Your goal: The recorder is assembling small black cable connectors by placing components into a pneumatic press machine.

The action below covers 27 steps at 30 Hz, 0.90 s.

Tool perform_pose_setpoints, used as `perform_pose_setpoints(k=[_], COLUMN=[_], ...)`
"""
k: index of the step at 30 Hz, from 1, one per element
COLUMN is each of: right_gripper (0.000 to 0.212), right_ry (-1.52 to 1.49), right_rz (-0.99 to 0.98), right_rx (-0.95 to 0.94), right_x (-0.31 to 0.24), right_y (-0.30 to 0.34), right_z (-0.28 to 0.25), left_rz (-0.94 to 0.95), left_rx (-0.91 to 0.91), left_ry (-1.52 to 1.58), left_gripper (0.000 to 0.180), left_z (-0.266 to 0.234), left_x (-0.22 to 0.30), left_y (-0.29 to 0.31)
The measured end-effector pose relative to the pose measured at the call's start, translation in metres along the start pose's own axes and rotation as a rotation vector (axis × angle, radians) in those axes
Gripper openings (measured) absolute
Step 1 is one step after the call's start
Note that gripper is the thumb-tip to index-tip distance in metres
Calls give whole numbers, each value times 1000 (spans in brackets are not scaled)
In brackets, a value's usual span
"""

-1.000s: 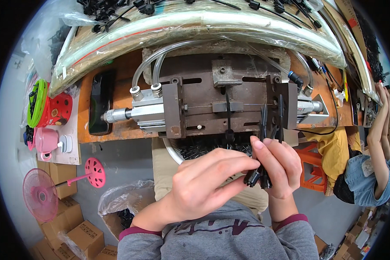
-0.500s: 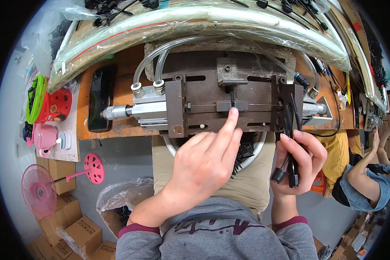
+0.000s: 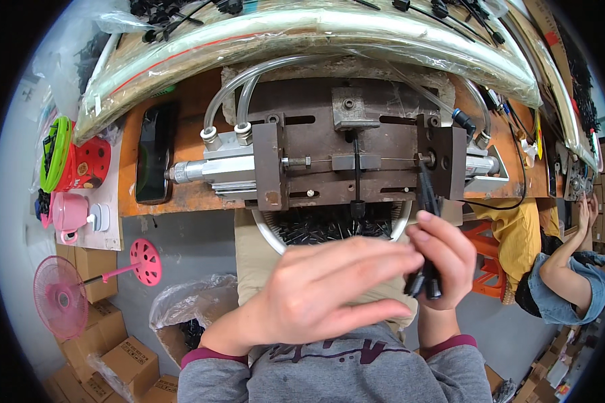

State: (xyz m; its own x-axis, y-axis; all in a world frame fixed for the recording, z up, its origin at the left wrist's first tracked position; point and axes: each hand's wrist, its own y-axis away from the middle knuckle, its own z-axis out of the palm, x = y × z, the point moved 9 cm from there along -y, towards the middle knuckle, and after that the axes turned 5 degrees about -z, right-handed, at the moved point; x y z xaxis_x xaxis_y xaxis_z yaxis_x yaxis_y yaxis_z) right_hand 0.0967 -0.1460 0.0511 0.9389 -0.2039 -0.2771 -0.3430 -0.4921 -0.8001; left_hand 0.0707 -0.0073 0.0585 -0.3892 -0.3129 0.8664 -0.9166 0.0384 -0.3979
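My right hand (image 3: 450, 258) grips a small bundle of black plastic rods (image 3: 427, 191) with thick knobbed ends pointing down toward me. My left hand (image 3: 336, 289) reaches across in front of it, fingers stretched and thumb apart. Its fingertips meet the bundle near the knobs; whether they touch a rod is hard to tell. Beyond both hands is a dark metal clamping fixture (image 3: 316, 181). One black rod (image 3: 357, 178) lies across its small central block, knob hanging over the front edge. Thin pins from both sides point at that block.
Air cylinders (image 3: 230, 171) with clear hoses flank the fixture. Below its edge, a white-rimmed container (image 3: 269, 232) holds many black pieces. A phone (image 3: 154, 154) lies at left, near a pink mug (image 3: 69, 211). A plastic-wrapped shelf edge (image 3: 316, 27) spans the back. Another person (image 3: 565, 282) sits at right.
My left hand has left the central block and moved down and right to the bundle. The rod in the fixture now shows its full length. Nuts on the side pins have moved inward.
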Motion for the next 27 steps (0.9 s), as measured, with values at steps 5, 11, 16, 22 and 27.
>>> perform_pose_setpoints(k=[5,11,16,22,27], right_gripper=[33,30,33,30,28], right_ry=[28,-24,-88,-21,-83], right_rz=[-35,234,335,265,229], right_rx=[-20,49,184,147,144], right_x=[-4,12,26,23,22], right_y=[-10,-11,4,-3,-2], right_z=[14,2,-13,-12,-16], left_rz=[-5,102,44,97,61], left_rx=[-4,208,208,136,103], left_ry=[-71,-400,-618,-848,-867], left_gripper=[40,36,32,27,28], left_z=[1,-7,-4,12,9], left_x=[4,4,-14,-24,-26], left_y=[6,12,4,1,-5])
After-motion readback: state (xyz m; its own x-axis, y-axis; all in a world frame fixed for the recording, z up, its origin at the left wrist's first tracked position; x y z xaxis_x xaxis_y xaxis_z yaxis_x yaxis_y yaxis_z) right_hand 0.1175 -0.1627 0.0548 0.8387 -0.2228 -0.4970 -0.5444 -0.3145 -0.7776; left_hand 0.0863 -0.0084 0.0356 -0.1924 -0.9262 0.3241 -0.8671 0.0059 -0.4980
